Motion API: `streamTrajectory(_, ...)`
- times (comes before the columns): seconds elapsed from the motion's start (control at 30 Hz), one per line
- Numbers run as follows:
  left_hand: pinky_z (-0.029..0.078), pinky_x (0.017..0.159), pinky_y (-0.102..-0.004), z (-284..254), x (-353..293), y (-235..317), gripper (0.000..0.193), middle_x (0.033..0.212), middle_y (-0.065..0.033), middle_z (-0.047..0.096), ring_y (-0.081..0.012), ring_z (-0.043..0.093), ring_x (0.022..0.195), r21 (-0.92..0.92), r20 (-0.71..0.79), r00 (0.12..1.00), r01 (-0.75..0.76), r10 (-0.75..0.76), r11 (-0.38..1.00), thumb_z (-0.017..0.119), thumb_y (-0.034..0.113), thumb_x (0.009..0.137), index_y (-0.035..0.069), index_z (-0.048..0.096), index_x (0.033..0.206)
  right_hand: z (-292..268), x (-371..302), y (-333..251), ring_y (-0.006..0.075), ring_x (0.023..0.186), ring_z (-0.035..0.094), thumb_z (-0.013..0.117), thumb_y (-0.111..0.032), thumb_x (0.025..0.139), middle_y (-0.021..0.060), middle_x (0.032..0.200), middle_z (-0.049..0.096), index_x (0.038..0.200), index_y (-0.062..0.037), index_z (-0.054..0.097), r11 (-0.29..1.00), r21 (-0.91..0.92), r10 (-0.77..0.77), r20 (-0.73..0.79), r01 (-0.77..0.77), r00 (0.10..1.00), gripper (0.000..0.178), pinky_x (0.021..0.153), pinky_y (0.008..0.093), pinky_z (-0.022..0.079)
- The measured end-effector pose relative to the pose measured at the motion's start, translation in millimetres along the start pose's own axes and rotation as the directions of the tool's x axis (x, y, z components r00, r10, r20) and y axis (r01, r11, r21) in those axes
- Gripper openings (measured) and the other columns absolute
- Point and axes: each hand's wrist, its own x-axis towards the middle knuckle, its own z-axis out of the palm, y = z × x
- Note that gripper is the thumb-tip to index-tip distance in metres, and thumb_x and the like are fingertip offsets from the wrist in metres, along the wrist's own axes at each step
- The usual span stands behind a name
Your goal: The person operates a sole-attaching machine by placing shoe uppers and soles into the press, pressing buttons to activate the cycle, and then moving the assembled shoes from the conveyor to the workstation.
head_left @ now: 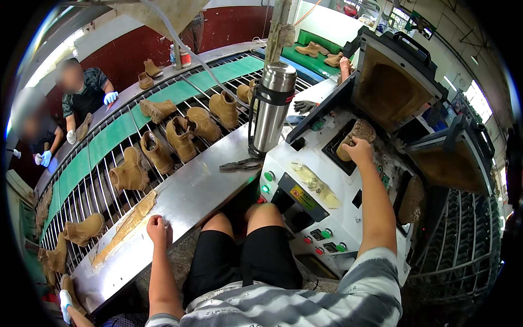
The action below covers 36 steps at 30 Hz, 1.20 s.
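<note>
My right hand [357,151] is closed on a tan boot [363,131] that sits in the recess on top of the white machine [283,166]. Above that boot, the machine's dark hinged lid [389,76] stands raised, showing a brown padded inside. A second boot [412,199] rests in the neighbouring station, under another raised lid [452,155]. My left hand [157,231] is curled into a fist over the near edge of the metal table [201,182], and nothing shows in it.
Several tan boots [180,139] stand on the roller conveyor [122,158] with its green strip. A steel flask [274,106] and dark pliers [241,165] are on the table. Across the conveyor, two gloved people [84,90] work. Behind the machine, another person's hand [345,65] shows.
</note>
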Motion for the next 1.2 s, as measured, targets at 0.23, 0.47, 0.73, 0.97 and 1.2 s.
streamTrajectory(0.23,0.046,0.061,-0.0258,1.6,2.2,-5.1,0.012,0.07,-0.0037,0.062,-0.0112,0.056,0.063,-0.017,-0.067,0.997,0.024,-0.025,1.0,0.057,0.009,0.083,0.001,0.066,0.084,3.4,7.9,0.0,0.0336,0.098,0.064,0.072,-0.046,0.072,0.0187,0.105,0.067,0.118,-0.0109,0.067,0.994,-0.083,-0.069,0.042,0.072,0.997,0.058,0.086,0.0414,0.052)
streamTrajectory(0.47,0.047,0.063,-0.0271,2.3,-9.1,12.0,0.014,0.069,-0.005,0.063,-0.013,0.057,0.063,0.071,-0.084,0.996,0.006,0.0,0.997,0.057,0.011,0.083,0.002,0.067,0.085,7.3,7.5,11.5,0.0334,0.104,0.062,0.072,-0.047,0.071,0.0179,0.109,0.065,0.122,-0.013,0.065,0.987,-0.105,-0.117,0.069,0.123,0.991,0.061,0.088,0.0413,0.051)
streamTrajectory(0.73,0.047,0.064,-0.0274,8.1,-6.5,8.7,0.014,0.073,-0.0049,0.064,-0.0134,0.057,0.066,-0.075,-0.107,0.99,0.081,-0.089,0.994,0.056,0.011,0.083,0.001,0.066,0.086,5.5,8.7,9.8,0.0319,0.11,0.059,0.071,-0.051,0.072,0.0162,0.118,0.062,0.124,-0.0144,0.063,0.996,-0.073,-0.039,0.108,0.047,0.993,0.064,0.092,0.0406,0.049)
streamTrajectory(0.97,0.048,0.063,-0.0304,75.2,-40.7,38.3,0.018,0.076,-0.006,0.066,-0.014,0.059,0.067,-0.073,0.057,0.985,0.168,-0.164,0.983,0.057,0.016,0.085,0.001,0.067,0.09,-4.2,-8.1,4.2,0.0331,0.129,0.042,0.069,-0.053,0.075,0.0164,0.138,0.048,0.136,-0.0177,0.052,1.0,-0.008,-0.004,0.106,0.005,0.994,0.072,0.101,0.0453,0.042)
streamTrajectory(1.2,0.033,0.107,-0.0411,194.7,-127.3,203.6,0.062,0.146,-0.0148,0.038,-0.0247,0.036,0.135,-0.373,0.692,0.704,0.536,-0.157,0.758,0.056,0.036,0.093,0.003,0.037,0.142,-9.3,-78.5,87.7,0.0352,0.133,0.037,0.071,-0.035,0.081,0.0183,0.143,0.042,0.134,-0.0131,0.05,0.986,0.155,-0.018,-0.233,0.056,0.972,0.062,0.107,0.0464,0.034)
